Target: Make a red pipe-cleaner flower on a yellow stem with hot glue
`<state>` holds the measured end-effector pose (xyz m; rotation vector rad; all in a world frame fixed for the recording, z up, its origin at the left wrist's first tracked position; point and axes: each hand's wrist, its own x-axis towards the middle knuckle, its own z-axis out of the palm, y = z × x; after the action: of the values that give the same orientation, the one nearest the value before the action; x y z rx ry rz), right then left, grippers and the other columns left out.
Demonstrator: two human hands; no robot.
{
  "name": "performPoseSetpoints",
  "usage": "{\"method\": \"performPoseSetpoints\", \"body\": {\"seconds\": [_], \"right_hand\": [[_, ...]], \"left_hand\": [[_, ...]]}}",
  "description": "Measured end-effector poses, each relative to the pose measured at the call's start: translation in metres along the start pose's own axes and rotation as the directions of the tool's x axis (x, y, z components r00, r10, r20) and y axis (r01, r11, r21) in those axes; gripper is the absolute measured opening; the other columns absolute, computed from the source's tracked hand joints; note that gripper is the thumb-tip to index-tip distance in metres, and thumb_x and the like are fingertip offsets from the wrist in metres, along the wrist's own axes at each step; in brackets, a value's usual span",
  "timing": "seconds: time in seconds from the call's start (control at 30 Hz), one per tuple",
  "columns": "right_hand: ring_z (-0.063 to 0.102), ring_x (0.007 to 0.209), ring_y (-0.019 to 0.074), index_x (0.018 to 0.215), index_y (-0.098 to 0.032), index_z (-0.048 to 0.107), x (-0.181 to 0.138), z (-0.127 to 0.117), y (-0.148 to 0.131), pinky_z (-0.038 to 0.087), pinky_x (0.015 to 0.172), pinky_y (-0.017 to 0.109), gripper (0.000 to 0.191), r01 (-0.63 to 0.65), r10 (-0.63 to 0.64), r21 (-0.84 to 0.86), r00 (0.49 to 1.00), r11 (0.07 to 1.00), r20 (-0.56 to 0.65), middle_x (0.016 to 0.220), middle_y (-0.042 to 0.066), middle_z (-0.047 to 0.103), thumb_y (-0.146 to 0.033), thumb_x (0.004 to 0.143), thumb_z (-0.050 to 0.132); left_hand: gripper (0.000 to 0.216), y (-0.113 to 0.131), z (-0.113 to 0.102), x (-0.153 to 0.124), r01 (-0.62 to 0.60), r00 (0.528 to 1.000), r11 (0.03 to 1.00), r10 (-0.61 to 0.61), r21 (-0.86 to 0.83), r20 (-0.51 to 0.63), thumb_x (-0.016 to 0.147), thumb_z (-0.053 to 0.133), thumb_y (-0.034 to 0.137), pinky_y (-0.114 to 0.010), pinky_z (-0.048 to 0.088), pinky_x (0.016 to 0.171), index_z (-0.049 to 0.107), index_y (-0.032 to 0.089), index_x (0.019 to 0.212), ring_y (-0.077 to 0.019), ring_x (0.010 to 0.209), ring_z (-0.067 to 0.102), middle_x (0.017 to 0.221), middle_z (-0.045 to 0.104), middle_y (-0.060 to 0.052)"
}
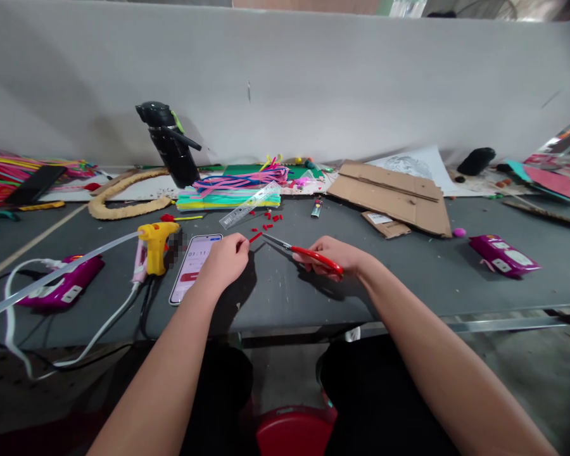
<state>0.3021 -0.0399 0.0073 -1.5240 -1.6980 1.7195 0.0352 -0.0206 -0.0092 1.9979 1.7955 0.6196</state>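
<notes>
My left hand [230, 256] is closed in a pinch on a short red pipe cleaner [256, 237], whose free end sticks out to the right. In my right hand [331, 254] is a pair of red-handled scissors [308, 252], fingers wrapped round the handles. The blade tips lie close to the pipe cleaner's free end; whether they touch it I cannot tell. Just beyond, several small cut red pieces [268, 226] are scattered on the grey table [285, 297]. A clear ruler [249, 206] leans on a bundle of pastel pipe cleaners [228, 199] behind them.
A phone [194, 269] showing a timer lies by my left wrist, with a yellow glue gun [156, 244] and its cables further left. Behind stands a black bottle [171, 145]. Cardboard [392, 195], a lighter [316, 208] and purple packs [503, 256] lie to the right and left.
</notes>
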Motion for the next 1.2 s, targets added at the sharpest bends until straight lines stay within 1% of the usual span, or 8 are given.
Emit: {"method": "performPoseSetpoints", "body": {"seconds": [0.2,0.37,0.53,0.67,0.83,1.0,1.2], "right_hand": [[0.039,0.033,0.0064,0.074,-0.015,0.063,-0.002,0.001,0.004,0.028,0.031,0.02,0.057,0.026,-0.027,0.043,1.0,0.999,0.015,0.048,-0.006,0.047,-0.07,0.072,0.078],[0.042,0.036,0.0062,0.078,-0.012,0.065,-0.004,-0.001,0.009,0.026,0.033,0.019,0.061,0.068,-0.069,0.059,0.998,0.996,-0.001,0.052,-0.004,0.051,-0.072,0.075,0.074],[0.042,0.04,0.0059,0.08,-0.013,0.064,-0.007,0.0,0.009,0.029,0.036,0.019,0.06,0.056,-0.057,0.045,0.998,0.997,0.023,0.056,-0.004,0.05,-0.072,0.076,0.074],[0.041,0.04,0.0058,0.08,-0.013,0.062,-0.008,0.001,0.007,0.028,0.036,0.019,0.062,0.051,-0.052,0.041,0.998,0.998,0.025,0.056,-0.005,0.048,-0.074,0.075,0.073],[0.041,0.04,0.0058,0.08,-0.014,0.062,-0.007,0.001,0.008,0.029,0.036,0.019,0.062,0.053,-0.054,0.049,0.998,0.997,0.021,0.055,-0.005,0.049,-0.075,0.076,0.071],[0.041,0.039,0.0059,0.079,-0.014,0.061,-0.006,0.001,0.009,0.027,0.034,0.019,0.062,0.052,-0.053,0.063,0.998,0.997,0.022,0.054,-0.005,0.048,-0.074,0.076,0.072],[0.04,0.038,0.0057,0.078,-0.014,0.061,-0.005,0.002,0.01,0.027,0.035,0.019,0.061,0.044,-0.045,0.077,0.999,0.996,0.013,0.052,-0.005,0.048,-0.074,0.076,0.072]], "left_hand": [[0.024,-0.001,0.002,0.002,0.0,1.0,1.0,0.0,0.001,-0.008,0.093,0.047,0.03,-0.034,0.039,0.07,0.065,0.022,0.08,-0.0239,0.077,0.064,0.086,0.074,-0.006],[0.023,-0.001,0.001,0.006,-0.007,0.998,1.0,0.005,-0.027,-0.068,0.092,0.048,0.029,-0.033,0.038,0.069,0.063,0.022,0.077,-0.0232,0.078,0.063,0.082,0.072,-0.005],[0.023,-0.002,0.003,0.009,0.014,0.995,0.997,-0.021,-0.075,-0.096,0.092,0.049,0.03,-0.032,0.038,0.067,0.063,0.021,0.076,-0.0212,0.073,0.062,0.078,0.071,-0.004],[0.022,-0.001,0.007,0.01,-0.015,0.993,0.994,0.002,-0.107,-0.115,0.092,0.05,0.029,-0.031,0.038,0.068,0.062,0.022,0.075,-0.0206,0.074,0.062,0.076,0.07,-0.002],[0.025,0.003,0.014,0.011,-0.068,0.992,0.989,0.053,-0.133,-0.112,0.095,0.049,0.031,-0.031,0.04,0.072,0.062,0.022,0.077,-0.0205,0.076,0.063,0.076,0.071,-0.002],[0.025,0.006,0.019,0.011,-0.077,0.992,0.988,0.062,-0.137,-0.112,0.096,0.049,0.031,-0.031,0.039,0.071,0.062,0.022,0.077,-0.0203,0.076,0.062,0.077,0.071,-0.001],[0.025,0.009,0.02,0.01,-0.084,0.992,0.988,0.07,-0.131,-0.106,0.096,0.049,0.03,-0.031,0.038,0.07,0.062,0.022,0.076,-0.0199,0.075,0.062,0.076,0.071,-0.001]]}}
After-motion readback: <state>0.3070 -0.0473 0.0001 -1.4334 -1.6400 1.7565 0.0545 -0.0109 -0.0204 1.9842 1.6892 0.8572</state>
